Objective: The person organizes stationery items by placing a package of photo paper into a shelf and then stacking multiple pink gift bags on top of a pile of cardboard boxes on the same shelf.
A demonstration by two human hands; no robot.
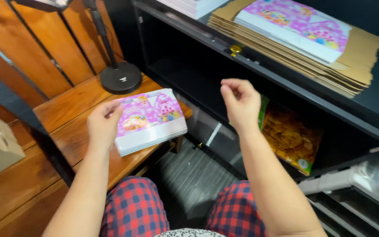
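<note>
Left hand [103,125] grips a stack of flat pink printed cartons [150,120] at centre-left of the frame, resting on the wooden worktop [66,131]; right hand [241,103] hangs empty mid-frame, fingers loosely curled. Judged step: squaring the stack. More flat cartons [294,26] lie on cardboard sheets [356,66] on the black shelf [286,83], upper right; lamp base [120,77] upper left.

Glossy printed card is seen on the pink flat-packed boxes [150,120]; the worktop [66,109] is shown as varnished, grained wood. Matt brown corrugated cardboard [356,61] is stacked on a dark matt shelf [286,83]. Woven checked cloth [134,210] is worn.
</note>
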